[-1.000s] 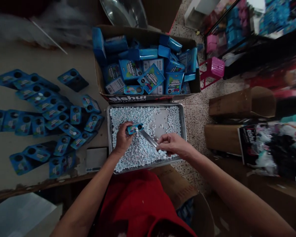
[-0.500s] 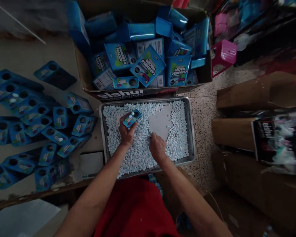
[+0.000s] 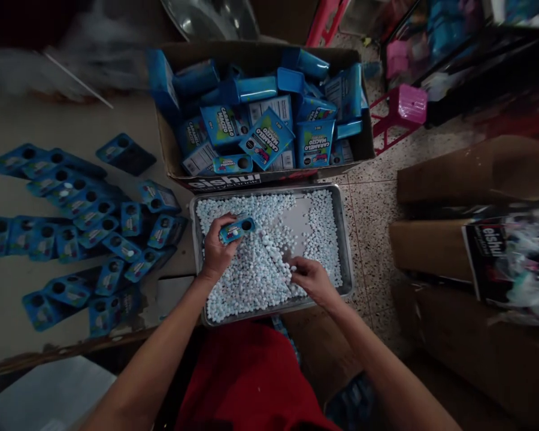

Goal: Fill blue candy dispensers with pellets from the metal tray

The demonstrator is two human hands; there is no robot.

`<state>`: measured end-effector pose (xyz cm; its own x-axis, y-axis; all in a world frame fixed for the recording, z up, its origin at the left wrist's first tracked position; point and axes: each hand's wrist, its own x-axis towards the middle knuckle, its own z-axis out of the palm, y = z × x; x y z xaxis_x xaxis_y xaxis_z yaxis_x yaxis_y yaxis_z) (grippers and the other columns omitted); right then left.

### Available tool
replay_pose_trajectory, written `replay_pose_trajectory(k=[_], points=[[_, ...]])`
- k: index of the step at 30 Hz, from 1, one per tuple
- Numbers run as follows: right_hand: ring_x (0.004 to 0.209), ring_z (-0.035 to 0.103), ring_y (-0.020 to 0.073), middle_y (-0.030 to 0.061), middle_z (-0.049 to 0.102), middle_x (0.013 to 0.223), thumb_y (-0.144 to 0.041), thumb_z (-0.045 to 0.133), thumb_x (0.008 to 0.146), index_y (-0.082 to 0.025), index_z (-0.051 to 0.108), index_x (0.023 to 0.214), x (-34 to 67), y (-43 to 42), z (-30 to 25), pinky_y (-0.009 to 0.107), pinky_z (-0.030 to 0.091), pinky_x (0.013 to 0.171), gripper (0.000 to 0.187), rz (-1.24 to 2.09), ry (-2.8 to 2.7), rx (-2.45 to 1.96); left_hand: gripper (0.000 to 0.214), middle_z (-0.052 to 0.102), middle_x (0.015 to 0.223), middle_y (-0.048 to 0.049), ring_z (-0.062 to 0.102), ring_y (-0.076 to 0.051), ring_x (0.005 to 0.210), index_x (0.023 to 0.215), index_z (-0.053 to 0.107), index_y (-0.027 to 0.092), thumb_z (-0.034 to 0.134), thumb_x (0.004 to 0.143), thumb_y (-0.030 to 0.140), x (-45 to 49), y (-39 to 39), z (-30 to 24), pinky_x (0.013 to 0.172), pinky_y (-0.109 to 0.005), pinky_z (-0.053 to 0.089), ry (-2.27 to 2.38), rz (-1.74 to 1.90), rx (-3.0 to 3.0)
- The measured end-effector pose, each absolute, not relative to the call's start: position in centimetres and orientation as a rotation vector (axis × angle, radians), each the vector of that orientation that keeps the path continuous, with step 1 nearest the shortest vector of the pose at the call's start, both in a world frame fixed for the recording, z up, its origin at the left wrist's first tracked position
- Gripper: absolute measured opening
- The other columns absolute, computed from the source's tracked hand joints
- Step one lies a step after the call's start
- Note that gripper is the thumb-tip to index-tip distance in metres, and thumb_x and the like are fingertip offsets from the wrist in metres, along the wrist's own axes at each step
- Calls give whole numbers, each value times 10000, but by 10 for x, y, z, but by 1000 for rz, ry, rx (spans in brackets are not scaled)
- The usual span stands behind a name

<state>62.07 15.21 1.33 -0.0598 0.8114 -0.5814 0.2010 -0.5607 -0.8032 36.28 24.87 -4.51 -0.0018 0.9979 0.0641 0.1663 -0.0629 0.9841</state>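
Observation:
My left hand point(image 3: 221, 250) is closed around a small blue candy box point(image 3: 237, 230), held tilted above the tray with its round dark hole facing up. A few white pieces lie on the box's top face. Low over the tray, my right hand point(image 3: 313, 279) has its thumb and fingers drawn together, with a white candy point(image 3: 293, 269) showing at the fingertips. Beneath both hands, small pale blue and white candies cover much of the metal tray point(image 3: 347, 251). A patch of bare tray bottom shows right of centre.
Beyond the tray stands a cardboard carton point(image 3: 269, 175) heaped with blue boxes. Several more holed blue boxes point(image 3: 99, 230) lie on the table point(image 3: 9, 299) at left. A pink stool point(image 3: 411, 106) and brown cartons point(image 3: 431, 248) are on the right.
Loose candies have spread over part of the bare patch. My right hand has moved right and its fingers have loosened. My left hand has shifted slightly left, turning the box flatter. The view has shifted.

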Motion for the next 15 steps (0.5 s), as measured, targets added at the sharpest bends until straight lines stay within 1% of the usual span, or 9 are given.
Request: replay_pose_trajectory(k=[2, 6, 8, 11, 15], points=[[621, 480, 108, -39, 565, 681, -251, 623, 709, -164, 725, 892, 619, 167, 34, 222, 345, 588, 227, 1719, -1182, -1725, 366, 674, 1248, -73, 595, -274, 1301, 1149, 627, 232, 731, 801, 194, 358, 251, -43, 1161, -478, 437, 1254, 1150, 1511], [497, 433, 83, -63, 523, 554, -222, 639, 669, -162, 701, 800, 611, 197, 63, 207, 290, 482, 157, 1812, -1286, -1786, 412, 675, 1255, -71, 581, -277, 1314, 1148, 626, 243, 673, 767, 94, 355, 249, -37, 1160, -497, 433, 1227, 1146, 1665], [456, 449, 87, -63, 536, 518, -236, 684, 655, -167, 681, 771, 607, 208, 74, 204, 308, 442, 135, 1877, -1267, -1839, 427, 677, 1255, -70, 585, -276, 1301, 1143, 627, 246, 649, 754, 71, 353, 246, -36, 1146, -497, 442, 1242, 1134, 1698], [416, 476, 96, -51, 561, 499, -279, 749, 651, -166, 689, 761, 601, 220, 87, 210, 360, 409, 169, 1957, -1258, -1887, 454, 687, 1239, -61, 599, -273, 1263, 1133, 632, 251, 629, 729, 42, 353, 241, -37, 1122, -486, 451, 1235, 1101, 1748], [417, 527, 107, -17, 603, 514, -283, 765, 656, -162, 698, 721, 592, 233, 98, 220, 405, 413, 154, 2024, -1256, -1933, 470, 691, 1219, -63, 617, -275, 1218, 1123, 638, 240, 618, 708, 19, 355, 235, -41, 1093, -477, 458, 1239, 1069, 1755]])
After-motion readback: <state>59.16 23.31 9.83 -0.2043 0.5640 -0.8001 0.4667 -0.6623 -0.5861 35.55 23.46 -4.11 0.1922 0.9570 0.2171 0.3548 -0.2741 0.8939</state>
